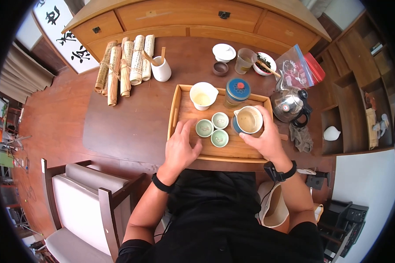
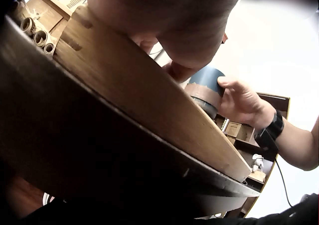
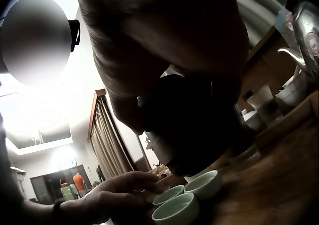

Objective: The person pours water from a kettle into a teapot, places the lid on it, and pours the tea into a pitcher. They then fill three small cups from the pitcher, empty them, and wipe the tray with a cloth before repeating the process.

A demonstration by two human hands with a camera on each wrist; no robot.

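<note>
My right hand (image 1: 267, 136) grips a small spouted tea pitcher (image 1: 249, 120), with pale tea inside its white interior. From the left wrist view the pitcher's outside (image 2: 205, 85) is blue with a brownish band, raised over the tray; the right wrist view shows it only as a dark shape. Three pale green teacups (image 1: 219, 138) stand close together on the wooden tray (image 1: 215, 156), left of the pitcher. Beside the leftmost cup, my left hand (image 1: 181, 144) has its fingers spread loosely and holds nothing, its fingertips right at the rim.
A white spouted bowl (image 1: 203, 96) and a blue-lidded jar (image 1: 237, 92) occupy the tray's back. Right of the tray stand a steel kettle (image 1: 289, 105) and a crumpled cloth (image 1: 301, 139). Bamboo scrolls (image 1: 114, 74) and a white tool holder (image 1: 161, 71) lie back left.
</note>
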